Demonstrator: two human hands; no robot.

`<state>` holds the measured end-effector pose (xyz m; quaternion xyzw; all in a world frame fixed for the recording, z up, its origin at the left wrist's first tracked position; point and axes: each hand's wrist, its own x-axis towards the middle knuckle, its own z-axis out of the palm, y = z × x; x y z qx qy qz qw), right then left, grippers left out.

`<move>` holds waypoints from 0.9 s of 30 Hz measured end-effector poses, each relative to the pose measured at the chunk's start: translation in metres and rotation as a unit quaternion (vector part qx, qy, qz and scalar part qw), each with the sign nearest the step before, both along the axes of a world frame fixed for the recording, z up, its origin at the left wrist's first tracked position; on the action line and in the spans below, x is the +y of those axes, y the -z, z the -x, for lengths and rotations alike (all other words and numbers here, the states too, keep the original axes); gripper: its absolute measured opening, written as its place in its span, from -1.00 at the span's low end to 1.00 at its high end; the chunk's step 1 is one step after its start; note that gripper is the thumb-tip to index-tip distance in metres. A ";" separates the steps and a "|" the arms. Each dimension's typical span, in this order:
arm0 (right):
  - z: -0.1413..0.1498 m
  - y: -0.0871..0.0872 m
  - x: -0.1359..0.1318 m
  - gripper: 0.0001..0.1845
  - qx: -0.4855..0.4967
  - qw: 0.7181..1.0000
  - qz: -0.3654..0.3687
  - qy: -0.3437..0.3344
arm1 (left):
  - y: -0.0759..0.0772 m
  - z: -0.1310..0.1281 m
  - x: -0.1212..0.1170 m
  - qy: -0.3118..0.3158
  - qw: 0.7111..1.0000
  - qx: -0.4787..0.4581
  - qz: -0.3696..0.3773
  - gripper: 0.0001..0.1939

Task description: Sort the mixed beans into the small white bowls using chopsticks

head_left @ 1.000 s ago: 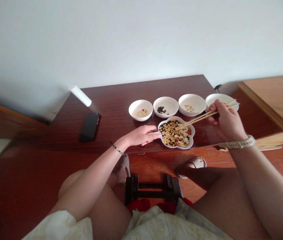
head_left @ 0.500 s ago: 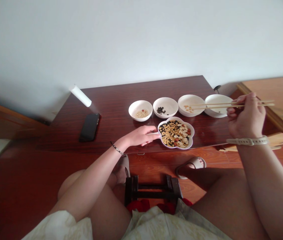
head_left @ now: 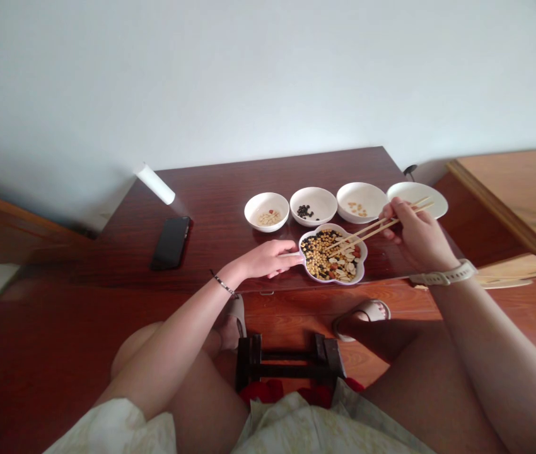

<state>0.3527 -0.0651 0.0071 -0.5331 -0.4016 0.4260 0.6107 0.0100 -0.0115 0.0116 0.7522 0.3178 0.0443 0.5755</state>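
Note:
A flower-shaped white dish (head_left: 361, 270) full of mixed beans and nuts sits near the front edge of a dark wooden table (head_left: 230, 189). My left hand (head_left: 270, 257) rests on the table with its fingers against the dish's left rim. My right hand (head_left: 417, 236) is closed around a pair of wooden chopsticks (head_left: 372, 231), whose tips reach down into the mixed beans. Behind the dish stands a row of white bowls: one with pale nuts (head_left: 267, 211), one with black beans (head_left: 313, 206), one with a few yellow beans (head_left: 361, 202) and one partly behind my right hand (head_left: 431, 200).
A black phone (head_left: 170, 242) lies on the table's left part, with a white tube (head_left: 155, 183) behind it. A lighter wooden cabinet (head_left: 509, 189) stands at the right. Below the table are my knees, sandalled feet and a small dark stool (head_left: 289, 362).
My right hand swung the chopsticks from over the bowls at the back right down and left, so their tips are in the mixed dish again. My left hand stayed put.

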 end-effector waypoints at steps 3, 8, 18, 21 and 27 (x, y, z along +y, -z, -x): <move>0.004 -0.001 0.000 -0.53 -0.013 1.000 0.000 -0.004 | -0.001 0.001 0.000 -0.001 1.000 0.002 -0.004 -0.55; 0.005 0.000 0.002 -0.53 -0.012 1.000 -0.010 0.005 | 0.000 0.001 0.000 0.000 1.000 -0.001 -0.005 -0.55; -0.002 0.003 0.003 -0.55 -0.008 1.000 -0.026 0.005 | -0.002 -0.002 -0.002 -0.006 1.000 -0.002 -0.006 -0.56; -0.003 0.002 0.003 -0.54 0.004 1.000 -0.028 0.003 | -0.002 -0.003 -0.002 -0.011 1.000 -0.001 -0.005 -0.55; -0.003 0.000 0.001 -0.57 0.007 1.000 -0.030 0.004 | -0.002 -0.002 -0.001 -0.009 1.000 0.000 -0.002 -0.54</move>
